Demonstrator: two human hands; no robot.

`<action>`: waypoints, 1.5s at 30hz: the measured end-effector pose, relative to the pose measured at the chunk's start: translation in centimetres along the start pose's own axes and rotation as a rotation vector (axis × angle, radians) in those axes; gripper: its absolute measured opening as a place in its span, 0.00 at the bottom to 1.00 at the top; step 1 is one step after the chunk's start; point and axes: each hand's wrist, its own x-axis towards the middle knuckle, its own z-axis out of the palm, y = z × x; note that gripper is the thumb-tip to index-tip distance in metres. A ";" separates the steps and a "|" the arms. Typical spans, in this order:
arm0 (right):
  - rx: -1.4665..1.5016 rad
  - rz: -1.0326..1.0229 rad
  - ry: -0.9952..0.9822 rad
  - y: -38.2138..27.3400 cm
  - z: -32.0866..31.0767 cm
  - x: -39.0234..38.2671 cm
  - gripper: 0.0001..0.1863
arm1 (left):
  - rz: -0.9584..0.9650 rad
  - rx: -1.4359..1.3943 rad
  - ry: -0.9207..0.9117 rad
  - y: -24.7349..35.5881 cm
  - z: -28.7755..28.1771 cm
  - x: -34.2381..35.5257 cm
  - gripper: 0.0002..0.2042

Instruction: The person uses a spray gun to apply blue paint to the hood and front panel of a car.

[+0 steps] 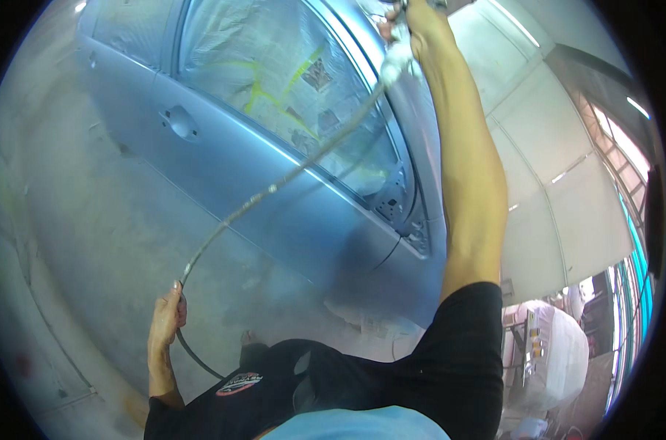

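My right arm reaches up and forward to the top edge, where my right hand (pixel 419 16) is closed round a spray gun (pixel 399 55). Much of the gun is cut off; its whitish lower end shows. From it a thin, paint-spotted hose (pixel 273 188) slants down to the left across the car. My left hand (pixel 170 312), low on the left, grips the hose with fingers wrapped round it, holding it away from the body panel. A light blue car door (pixel 274 172) lies beyond the hose, its window (pixel 274 81) covered with clear plastic film and yellow tape.
A recessed door handle area (pixel 180 123) and a bare mirror mount (pixel 395 202) show on the car. Pale wall panels (pixel 531 147) stand to the right. A plastic-covered object (pixel 560 352) sits at lower right. Greyish floor (pixel 76 242) runs along the car's left.
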 end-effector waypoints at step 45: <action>0.007 0.223 0.202 6.3 -3.7 -19.4 0.21 | -0.311 0.171 -0.125 -11.9 -1.7 2.5 0.27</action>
